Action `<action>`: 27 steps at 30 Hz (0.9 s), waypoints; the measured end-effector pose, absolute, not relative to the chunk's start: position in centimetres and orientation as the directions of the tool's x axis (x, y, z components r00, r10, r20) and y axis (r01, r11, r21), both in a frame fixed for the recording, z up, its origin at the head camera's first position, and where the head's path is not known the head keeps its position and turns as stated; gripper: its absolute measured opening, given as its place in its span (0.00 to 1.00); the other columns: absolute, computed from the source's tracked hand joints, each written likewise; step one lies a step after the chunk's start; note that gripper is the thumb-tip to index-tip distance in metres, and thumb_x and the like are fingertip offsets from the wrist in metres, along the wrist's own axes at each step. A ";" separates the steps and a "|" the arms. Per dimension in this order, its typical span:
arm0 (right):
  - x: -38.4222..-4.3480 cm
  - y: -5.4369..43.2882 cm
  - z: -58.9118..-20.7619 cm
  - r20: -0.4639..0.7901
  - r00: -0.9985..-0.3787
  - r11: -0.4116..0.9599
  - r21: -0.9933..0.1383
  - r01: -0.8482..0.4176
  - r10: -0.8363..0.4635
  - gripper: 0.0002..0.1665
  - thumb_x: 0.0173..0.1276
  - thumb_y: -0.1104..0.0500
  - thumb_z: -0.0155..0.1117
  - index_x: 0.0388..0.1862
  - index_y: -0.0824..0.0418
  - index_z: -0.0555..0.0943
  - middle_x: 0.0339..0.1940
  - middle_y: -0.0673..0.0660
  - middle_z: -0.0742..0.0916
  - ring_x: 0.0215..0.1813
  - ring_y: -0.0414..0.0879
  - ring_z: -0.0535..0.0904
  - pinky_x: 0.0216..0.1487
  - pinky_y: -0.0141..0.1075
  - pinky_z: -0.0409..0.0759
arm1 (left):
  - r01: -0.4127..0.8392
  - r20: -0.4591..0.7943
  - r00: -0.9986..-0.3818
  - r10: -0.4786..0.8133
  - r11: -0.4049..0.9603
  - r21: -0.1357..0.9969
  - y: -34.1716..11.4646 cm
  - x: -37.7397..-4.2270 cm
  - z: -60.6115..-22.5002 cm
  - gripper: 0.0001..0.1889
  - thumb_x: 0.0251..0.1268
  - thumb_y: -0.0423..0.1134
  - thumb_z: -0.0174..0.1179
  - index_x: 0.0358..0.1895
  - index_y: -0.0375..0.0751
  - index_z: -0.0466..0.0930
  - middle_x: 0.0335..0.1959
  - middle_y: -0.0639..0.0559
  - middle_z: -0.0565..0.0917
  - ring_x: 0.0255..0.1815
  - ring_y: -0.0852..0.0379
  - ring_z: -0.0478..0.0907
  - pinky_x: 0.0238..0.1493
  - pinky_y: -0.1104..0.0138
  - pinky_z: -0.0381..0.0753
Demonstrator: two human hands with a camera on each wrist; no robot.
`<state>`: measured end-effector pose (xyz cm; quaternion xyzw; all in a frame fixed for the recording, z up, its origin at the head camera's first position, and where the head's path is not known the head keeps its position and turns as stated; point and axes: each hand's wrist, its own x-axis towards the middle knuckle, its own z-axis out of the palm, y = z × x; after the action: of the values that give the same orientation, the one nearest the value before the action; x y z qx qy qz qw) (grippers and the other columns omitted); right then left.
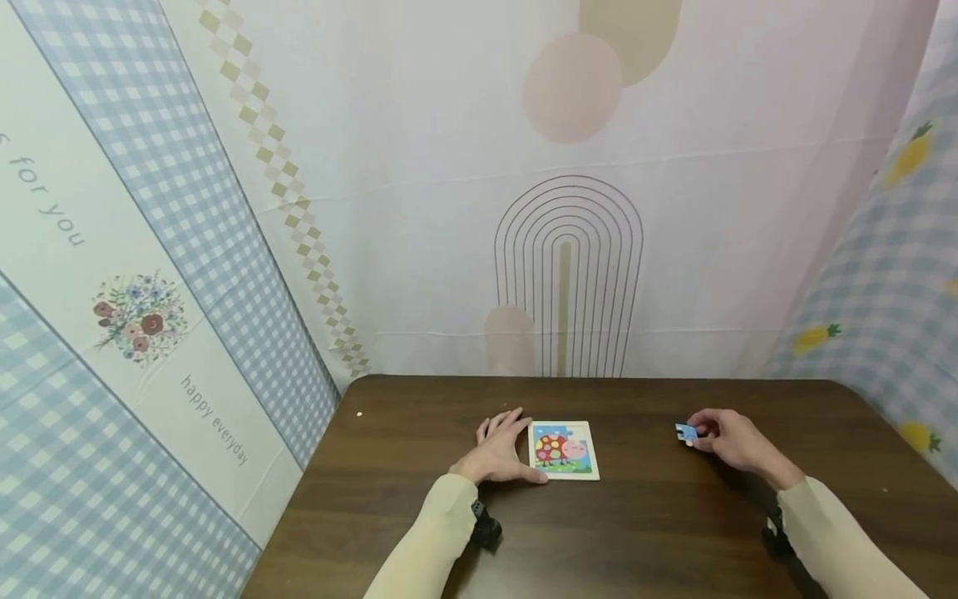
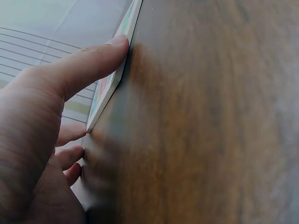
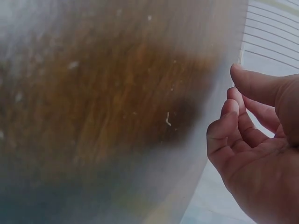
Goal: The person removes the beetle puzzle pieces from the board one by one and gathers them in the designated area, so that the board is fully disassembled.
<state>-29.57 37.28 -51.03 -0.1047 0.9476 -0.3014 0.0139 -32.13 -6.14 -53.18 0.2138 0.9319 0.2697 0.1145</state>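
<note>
A small square jigsaw puzzle (image 1: 563, 451) with a pale frame lies on the table, showing a red-and-yellow spotted ladybug with a pink face. At its left side, my left hand (image 1: 500, 453) spreads its thumb along the near edge and its forefinger by the far left corner. The left wrist view shows the thumb (image 2: 100, 63) touching the frame's rim, with the other fingers beside the board. Well to the right, my right hand (image 1: 732, 439) pinches a blue jigsaw piece (image 1: 684, 432) between thumb and fingers. That piece is barely visible, edge-on, in the right wrist view.
The brown wooden table (image 1: 636, 524) reaches back to a patterned cloth backdrop (image 1: 434, 249). Blue checked cloths hang at left and right. A tiny white speck (image 1: 359, 414) lies near the table's far left corner. Each wrist wears a black camera.
</note>
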 end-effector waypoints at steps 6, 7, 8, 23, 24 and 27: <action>-29.8 37.4 -51.3 0.021 -0.979 0.800 -0.572 -0.180 -0.205 0.14 0.73 0.69 0.70 0.55 0.74 0.84 0.43 0.60 0.88 0.42 0.46 0.77 0.39 0.32 0.76 | 0.371 -0.069 -0.878 0.473 0.765 0.527 -6.3 -31.8 -52.7 0.56 0.53 0.57 0.83 0.84 0.43 0.66 0.91 0.45 0.59 0.91 0.39 0.52 0.88 0.37 0.46; -29.8 37.4 -51.4 0.018 -0.979 0.803 -0.569 -0.177 -0.203 0.14 0.72 0.69 0.70 0.55 0.74 0.84 0.43 0.60 0.88 0.42 0.46 0.78 0.39 0.32 0.76 | 0.370 -0.070 -0.877 0.475 0.762 0.532 -6.3 -31.9 -52.8 0.56 0.53 0.57 0.83 0.84 0.43 0.66 0.91 0.45 0.58 0.91 0.39 0.52 0.88 0.37 0.46; -29.8 37.4 -51.4 0.015 -0.980 0.806 -0.566 -0.174 -0.201 0.14 0.72 0.69 0.70 0.55 0.74 0.84 0.43 0.60 0.88 0.43 0.47 0.78 0.40 0.32 0.76 | 0.369 -0.070 -0.876 0.477 0.757 0.540 -6.3 -31.9 -52.9 0.56 0.53 0.56 0.83 0.85 0.43 0.66 0.91 0.45 0.58 0.91 0.39 0.51 0.88 0.37 0.45; -29.2 37.1 -51.6 -0.022 -0.983 0.802 -0.581 -0.136 -0.183 0.16 0.71 0.70 0.70 0.55 0.75 0.84 0.44 0.62 0.87 0.43 0.48 0.78 0.41 0.33 0.76 | 0.365 -0.058 -0.874 0.483 0.730 0.577 -6.7 -32.0 -53.9 0.57 0.52 0.55 0.84 0.85 0.44 0.65 0.91 0.45 0.58 0.92 0.40 0.50 0.89 0.36 0.40; -29.2 37.0 -51.6 -0.022 -0.983 0.803 -0.581 -0.134 -0.180 0.17 0.71 0.70 0.70 0.56 0.75 0.84 0.44 0.63 0.87 0.44 0.48 0.78 0.41 0.33 0.76 | 0.366 -0.054 -0.874 0.482 0.728 0.580 -6.7 -32.0 -54.0 0.57 0.52 0.55 0.84 0.85 0.43 0.66 0.91 0.45 0.59 0.92 0.40 0.50 0.89 0.36 0.41; -28.9 36.8 -51.5 -0.014 -0.985 0.805 -0.578 -0.132 -0.171 0.17 0.71 0.68 0.71 0.57 0.75 0.84 0.45 0.63 0.87 0.44 0.48 0.78 0.42 0.33 0.76 | 0.371 -0.051 -0.874 0.484 0.730 0.574 -6.8 -31.9 -54.2 0.57 0.50 0.55 0.85 0.84 0.43 0.66 0.91 0.45 0.59 0.91 0.39 0.51 0.89 0.35 0.41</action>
<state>-28.87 36.77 -51.46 -0.0797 0.9495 -0.3016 0.0326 -31.94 -6.80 -54.23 0.2310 0.9249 0.2854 0.0987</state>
